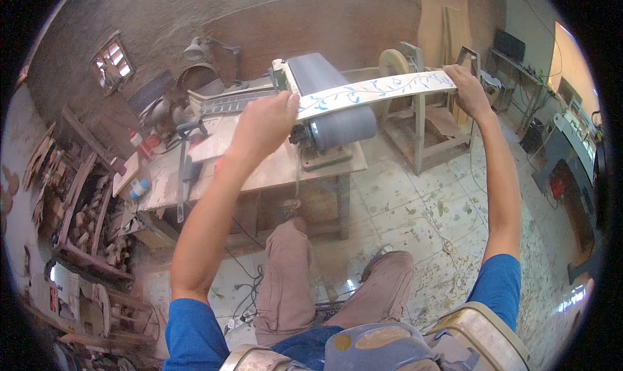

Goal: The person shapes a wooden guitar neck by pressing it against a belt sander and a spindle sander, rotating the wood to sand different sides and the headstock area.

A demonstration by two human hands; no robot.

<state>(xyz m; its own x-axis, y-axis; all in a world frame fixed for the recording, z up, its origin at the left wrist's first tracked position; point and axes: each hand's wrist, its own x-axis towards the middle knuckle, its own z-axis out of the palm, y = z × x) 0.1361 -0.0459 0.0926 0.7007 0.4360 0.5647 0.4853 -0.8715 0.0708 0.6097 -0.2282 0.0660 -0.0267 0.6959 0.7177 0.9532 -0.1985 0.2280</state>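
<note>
A long, pale wooden strip with a blue leaf-and-vine pattern on its upper face spans the belt sander. My left hand grips its left end, beside the sander's frame. Farther off on the right, my right hand holds the other end. Beneath and behind the strip runs the grey abrasive belt, passing around a drum at the near end. Whether the strip touches the belt is hard to tell, since its underside is hidden.
The sander stands on a wooden workbench holding a hammer and a glue bottle. A wooden stand carries a round wheel. Cables lie on the tiled floor. Wood offcuts fill a rack at left.
</note>
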